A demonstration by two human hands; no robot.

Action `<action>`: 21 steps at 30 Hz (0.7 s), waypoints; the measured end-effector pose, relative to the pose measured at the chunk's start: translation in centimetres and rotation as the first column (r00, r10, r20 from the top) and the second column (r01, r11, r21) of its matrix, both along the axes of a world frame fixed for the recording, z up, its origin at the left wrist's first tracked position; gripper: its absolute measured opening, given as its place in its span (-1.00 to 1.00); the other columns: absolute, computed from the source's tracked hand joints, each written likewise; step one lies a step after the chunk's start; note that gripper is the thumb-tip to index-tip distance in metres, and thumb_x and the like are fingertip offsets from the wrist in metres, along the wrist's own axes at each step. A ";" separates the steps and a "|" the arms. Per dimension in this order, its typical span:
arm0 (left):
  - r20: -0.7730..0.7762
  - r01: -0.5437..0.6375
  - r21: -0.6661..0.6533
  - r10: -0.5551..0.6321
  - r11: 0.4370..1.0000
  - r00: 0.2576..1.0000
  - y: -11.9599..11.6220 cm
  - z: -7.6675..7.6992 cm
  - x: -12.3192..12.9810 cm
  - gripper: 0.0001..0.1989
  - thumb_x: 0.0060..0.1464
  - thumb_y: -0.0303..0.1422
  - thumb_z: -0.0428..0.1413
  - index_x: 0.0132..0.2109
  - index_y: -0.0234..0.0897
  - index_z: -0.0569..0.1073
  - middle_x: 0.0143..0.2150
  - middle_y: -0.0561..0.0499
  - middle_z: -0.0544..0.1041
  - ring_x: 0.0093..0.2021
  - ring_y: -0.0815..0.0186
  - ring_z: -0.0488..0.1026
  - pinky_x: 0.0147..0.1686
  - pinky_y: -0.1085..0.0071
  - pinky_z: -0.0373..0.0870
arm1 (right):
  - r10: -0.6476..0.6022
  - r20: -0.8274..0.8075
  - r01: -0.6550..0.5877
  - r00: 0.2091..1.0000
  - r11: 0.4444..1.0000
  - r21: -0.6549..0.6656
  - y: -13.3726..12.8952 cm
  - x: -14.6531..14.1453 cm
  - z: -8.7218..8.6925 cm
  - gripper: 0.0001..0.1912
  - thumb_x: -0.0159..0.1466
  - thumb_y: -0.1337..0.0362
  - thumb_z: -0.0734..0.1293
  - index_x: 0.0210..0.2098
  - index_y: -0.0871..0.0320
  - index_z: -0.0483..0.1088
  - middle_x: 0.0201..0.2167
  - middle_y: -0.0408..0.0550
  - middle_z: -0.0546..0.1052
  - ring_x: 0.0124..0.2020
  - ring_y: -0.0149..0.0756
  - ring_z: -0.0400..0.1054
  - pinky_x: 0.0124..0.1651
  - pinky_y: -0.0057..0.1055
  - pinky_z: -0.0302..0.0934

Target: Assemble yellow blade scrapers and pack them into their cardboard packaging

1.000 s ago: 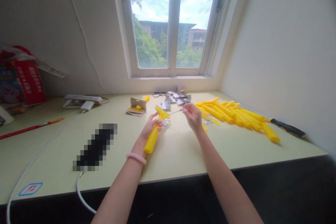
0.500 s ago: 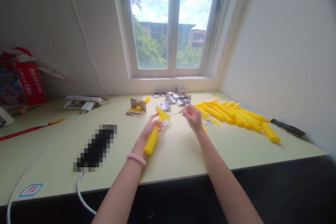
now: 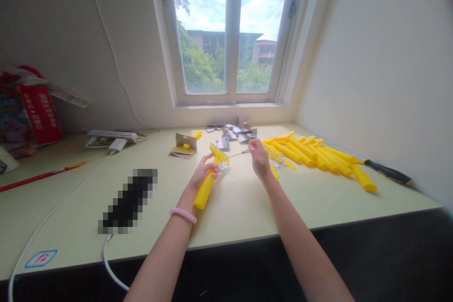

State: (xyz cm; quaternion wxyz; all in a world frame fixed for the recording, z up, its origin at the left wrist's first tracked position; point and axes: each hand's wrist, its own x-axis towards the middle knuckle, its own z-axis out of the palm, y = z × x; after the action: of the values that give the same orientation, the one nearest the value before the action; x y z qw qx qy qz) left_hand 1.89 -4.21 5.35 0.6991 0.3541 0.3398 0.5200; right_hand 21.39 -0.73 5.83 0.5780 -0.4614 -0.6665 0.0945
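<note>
Gripping a light, stiff yellow plastic scraper [image 3: 205, 188] by its handle over the bench [image 3: 230, 210], the left hand [image 3: 202, 173] wraps closed around it, while the right hand [image 3: 259, 159] pinches a thin metal rod [image 3: 238, 154].

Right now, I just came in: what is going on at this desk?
One person is working at a pale green desk. The left hand grips a yellow plastic scraper handle, and the right hand pinches a thin metal-shafted tool, its tip pointing toward the head of that handle. More yellow handles lie piled to the right, and grey metal pieces lie scattered near the window.
</note>
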 end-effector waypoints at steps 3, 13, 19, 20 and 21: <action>0.032 -0.002 0.003 0.002 1.000 0.999 0.2 -0.3 0.0 -0.37 -0.19 -0.62 0.07 0.06 -0.21 0.10 -0.52 0.12 0.27 -0.62 0.55 0.22 -0.65 0.67 0.08 | 0.022 -0.044 -0.020 0.999 0.999 0.044 -0.3 -0.2 0.3 -0.83 0.22 0.15 0.11 -0.37 0.11 0.21 -0.55 -0.18 0.36 -0.49 -0.36 0.28 -0.43 -0.49 0.10; 0.058 -0.021 -0.017 0.022 1.000 0.998 0.2 -0.3 0.0 -0.39 -0.20 -0.65 0.07 0.04 -0.23 0.11 -0.49 0.10 0.29 -0.60 0.54 0.25 -0.65 0.66 0.09 | 0.019 -0.017 -0.021 1.000 0.993 -0.116 0.4 0.2 -0.6 -0.85 0.22 0.19 0.03 -0.39 0.09 0.12 -0.63 -0.25 0.23 -0.59 -0.37 0.17 -0.50 -0.47 0.02; 0.071 -0.023 -0.015 0.024 1.000 0.997 0.3 -0.3 -0.1 -0.38 -0.19 -0.65 0.06 0.04 -0.22 0.09 -0.45 0.07 0.30 -0.58 0.55 0.25 -0.65 0.67 0.08 | 0.068 -0.033 -0.070 0.997 0.997 -0.043 0.3 0.0 -0.2 -0.88 0.19 0.19 0.10 -0.35 0.10 0.13 -0.48 -0.16 0.35 -0.44 -0.33 0.32 -0.42 -0.46 0.11; 0.061 -0.016 -0.008 0.016 1.000 0.998 0.4 -0.4 -0.1 -0.39 -0.19 -0.65 0.05 0.04 -0.22 0.09 -0.45 0.07 0.30 -0.59 0.55 0.25 -0.65 0.67 0.08 | 0.067 -0.050 -0.068 0.997 0.997 -0.027 0.1 0.0 -0.1 -0.86 0.20 0.16 0.12 -0.35 0.10 0.13 -0.50 -0.16 0.36 -0.46 -0.33 0.32 -0.45 -0.47 0.11; 0.050 -0.008 -0.002 0.008 1.000 0.999 0.4 -0.4 -0.1 -0.39 -0.18 -0.65 0.05 0.04 -0.21 0.09 -0.45 0.07 0.30 -0.59 0.55 0.25 -0.65 0.67 0.08 | 0.058 -0.065 -0.059 0.996 0.998 -0.017 0.0 -0.1 -0.1 -0.83 0.20 0.13 0.14 -0.37 0.11 0.14 -0.54 -0.17 0.36 -0.49 -0.34 0.32 -0.48 -0.48 0.10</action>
State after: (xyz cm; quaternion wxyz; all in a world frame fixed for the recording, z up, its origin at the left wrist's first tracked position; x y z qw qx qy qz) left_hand 1.78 -3.84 4.93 0.7057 0.3391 0.3239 0.5312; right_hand 21.30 -0.68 5.78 0.5916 -0.4439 -0.6598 0.1328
